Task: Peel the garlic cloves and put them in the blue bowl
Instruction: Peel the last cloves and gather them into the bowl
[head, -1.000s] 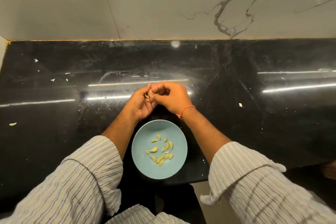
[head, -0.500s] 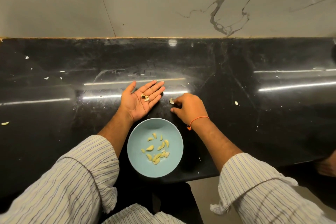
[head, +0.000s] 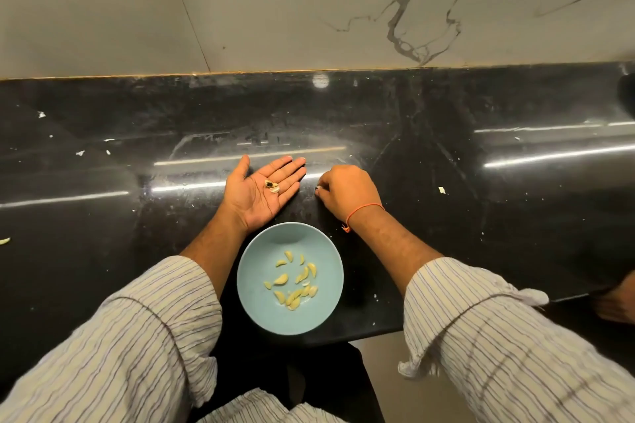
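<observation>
On the black stone counter (head: 446, 251), glossy and streaked with light, sits one round blue bowl (head: 261, 306), smooth and matte, close to the near edge. About a dozen peeled cloves (head: 296, 281) lie in it, pale yellow, curved and slick, mostly bunched toward the right of its middle.

Beyond the bowl, the left hand (head: 261, 192) rests palm up on the counter, fingers straight and spread flat, gripping nothing. Two small pieces (head: 271, 185) lie loose on the palm near the base of the fingers: one pale, one with a dark spot; whether they are cloves or skin I cannot tell.

Just right of it, the right hand (head: 347, 192) is knuckles up with fingers curled down to the counter, the tips pinching a small whitish bit (head: 319, 187), mostly hidden, so I cannot tell whether it is a clove or skin. One thin orange thread (head: 360, 211) circles that wrist.

Both forearms come out of rolled, crinkled striped sleeves (head: 137, 336). White papery flecks (head: 442, 189) dot the counter, and one pale clove-like piece (head: 4, 241) lies at the far left edge. Behind stands a grey veined marble wall (head: 309, 3).
</observation>
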`<state>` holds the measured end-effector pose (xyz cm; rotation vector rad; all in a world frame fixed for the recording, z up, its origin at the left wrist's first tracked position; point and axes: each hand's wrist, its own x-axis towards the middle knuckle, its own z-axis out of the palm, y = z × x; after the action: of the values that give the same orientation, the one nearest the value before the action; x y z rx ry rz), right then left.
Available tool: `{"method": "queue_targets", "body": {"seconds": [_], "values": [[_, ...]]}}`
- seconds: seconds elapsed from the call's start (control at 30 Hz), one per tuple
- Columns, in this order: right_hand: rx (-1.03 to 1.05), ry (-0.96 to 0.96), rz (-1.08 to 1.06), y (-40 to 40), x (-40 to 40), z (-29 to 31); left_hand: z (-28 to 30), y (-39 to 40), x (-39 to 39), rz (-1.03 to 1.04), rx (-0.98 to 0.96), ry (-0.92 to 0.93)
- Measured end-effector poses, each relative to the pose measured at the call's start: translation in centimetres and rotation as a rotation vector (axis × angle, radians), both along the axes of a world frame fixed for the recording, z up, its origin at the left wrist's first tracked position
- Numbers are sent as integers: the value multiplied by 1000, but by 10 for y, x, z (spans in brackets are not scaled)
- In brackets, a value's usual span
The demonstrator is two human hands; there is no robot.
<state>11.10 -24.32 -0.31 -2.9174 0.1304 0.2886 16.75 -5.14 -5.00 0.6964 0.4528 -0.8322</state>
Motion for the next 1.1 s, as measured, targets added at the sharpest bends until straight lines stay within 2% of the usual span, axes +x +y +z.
{"method": "queue_targets", "body": {"seconds": [0.1, 0.23, 0.33, 0.47, 0.53, 0.63, 0.7, 0.77, 0.9, 1.1], "values": [[100, -61, -5, 6, -1, -2, -5, 1, 0, -8, -25, -2], [392, -231, 91, 34, -3, 0, -8, 2, 3, -23, -24, -2], [392, -335, 164, 49, -5, -5, -4, -1, 9, -69, -3, -5], [475, -544, -94, 34, -11, 0, 11, -14, 17, -91, -11, 10], [430, -580, -255, 8, -19, -1, 19, -26, 20, -121, -42, 34], [274, -502, -512, -53, -40, -7, 28, -54, 21, -177, -82, 49], [181, -367, -690, -97, -59, -7, 32, -76, 18, -219, -76, 49], [99, -248, -776, -134, -77, -8, 36, -99, 10, -268, -79, 56], [71, -77, -795, -169, -93, -3, 37, -138, -10, -353, -91, 75], [49, -53, -655, -176, -92, 7, 34, -169, -36, -403, -93, 88]]}}
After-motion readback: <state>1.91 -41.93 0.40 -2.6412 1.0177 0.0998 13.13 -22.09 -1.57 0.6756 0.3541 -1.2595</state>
